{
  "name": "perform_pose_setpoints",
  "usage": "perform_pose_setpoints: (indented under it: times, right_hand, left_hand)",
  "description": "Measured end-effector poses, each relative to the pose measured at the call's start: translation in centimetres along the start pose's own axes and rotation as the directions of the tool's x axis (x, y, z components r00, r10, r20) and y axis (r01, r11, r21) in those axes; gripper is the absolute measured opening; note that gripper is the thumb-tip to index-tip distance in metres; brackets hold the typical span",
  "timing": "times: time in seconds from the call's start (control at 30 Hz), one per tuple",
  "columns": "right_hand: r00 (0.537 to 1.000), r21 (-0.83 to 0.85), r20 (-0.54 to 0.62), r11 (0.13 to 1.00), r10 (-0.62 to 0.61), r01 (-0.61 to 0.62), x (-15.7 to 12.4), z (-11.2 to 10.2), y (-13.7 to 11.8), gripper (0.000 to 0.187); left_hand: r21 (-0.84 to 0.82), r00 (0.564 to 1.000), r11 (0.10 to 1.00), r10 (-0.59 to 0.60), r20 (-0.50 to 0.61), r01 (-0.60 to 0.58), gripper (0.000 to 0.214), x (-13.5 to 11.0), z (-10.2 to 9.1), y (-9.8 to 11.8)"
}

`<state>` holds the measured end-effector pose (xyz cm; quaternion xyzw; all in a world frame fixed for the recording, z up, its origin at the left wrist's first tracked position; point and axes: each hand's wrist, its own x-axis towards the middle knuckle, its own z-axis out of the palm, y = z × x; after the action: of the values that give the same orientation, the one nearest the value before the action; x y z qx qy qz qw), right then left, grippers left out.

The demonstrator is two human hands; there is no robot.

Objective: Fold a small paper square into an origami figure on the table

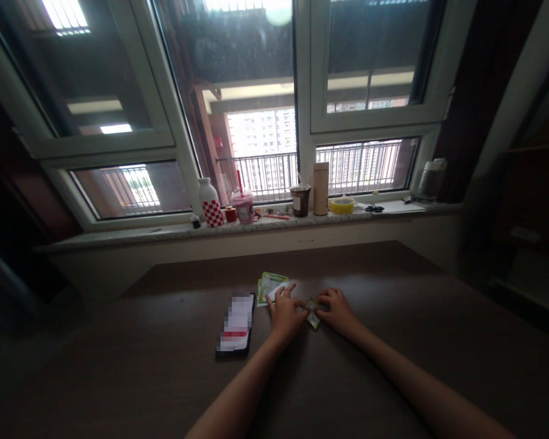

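Note:
Between both hands, just above or on the table, is a small green-and-white piece (313,316), like a folded paper or a sachet; I cannot tell which. My left hand (283,314) pinches its left side with thumb and a finger, the other fingers reaching forward. From the right, my right hand (339,312) grips the other side with curled fingers. Green-and-white printed packets or cards (272,281) lie just beyond my left hand, which partly covers them. A phone (236,324) with a lit, blurred screen lies left of my left hand.
The brown table (165,378) reaches toward a stone windowsill (174,231). On the sill stand a checkered bottle (211,204), a pink cup with a straw (243,206), a brown cup (300,201), a tan box (321,189), yellow tape (342,206) and black scissors (374,208).

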<state>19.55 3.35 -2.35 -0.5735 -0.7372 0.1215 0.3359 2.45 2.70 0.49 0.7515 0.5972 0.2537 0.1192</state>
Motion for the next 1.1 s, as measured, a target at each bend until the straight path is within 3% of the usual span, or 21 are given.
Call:
perform_pose_setpoints:
  times: [0.63, 0.9, 1.1]
  right_hand:
    - [1.000, -0.057, 0.009, 0.998, -0.001, 0.002, 0.0, 0.2, -0.1, 0.019]
    - [0.999, 0.026, 0.022, 0.999, -0.026, 0.026, -0.1, -0.1, 0.4, 0.017]
    - [0.989, 0.131, 0.127, 0.990, -0.070, 0.053, -0.3, -1.0, 1.0, 0.023]
  left_hand:
    - [-0.071, 1.000, 0.997, -0.025, -0.005, 0.024, 0.012, -0.1, 0.4, 0.2]
    - [-0.090, 0.998, 0.995, -0.047, -0.031, 0.044, 0.012, -0.2, 0.3, 0.1]
    - [-0.093, 0.998, 0.994, -0.053, -0.025, 0.050, 0.012, -0.3, 0.2, 0.2]
